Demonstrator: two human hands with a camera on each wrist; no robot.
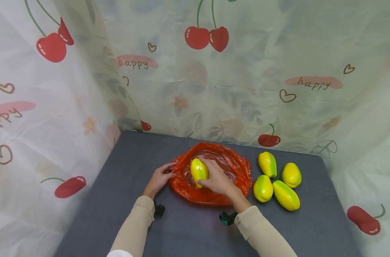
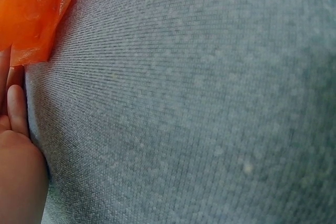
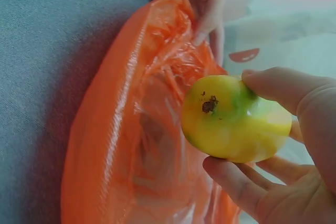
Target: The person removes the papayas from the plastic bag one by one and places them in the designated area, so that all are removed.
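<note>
A red plastic bag (image 1: 211, 200) lies on the table with its mouth spread wide. My left hand (image 1: 159, 179) grips the bag's left rim between thumb and fingers; the left wrist view catches only part of that hand (image 2: 18, 145) beside the bag's orange-red edge (image 2: 31, 19). Over the bag's opening, my right hand (image 1: 218, 178) holds a yellow-green papaya (image 1: 199, 170). Close up in the right wrist view, thumb and fingers clasp the papaya (image 3: 226, 124) from opposite sides, its dark scarred end facing the bag.
Several more papayas (image 1: 285, 195) lie in a group on the table right of the bag. The dark grey table (image 1: 117, 185) extends around them. A cherry-patterned curtain (image 1: 239, 71) hangs behind the table and along both sides.
</note>
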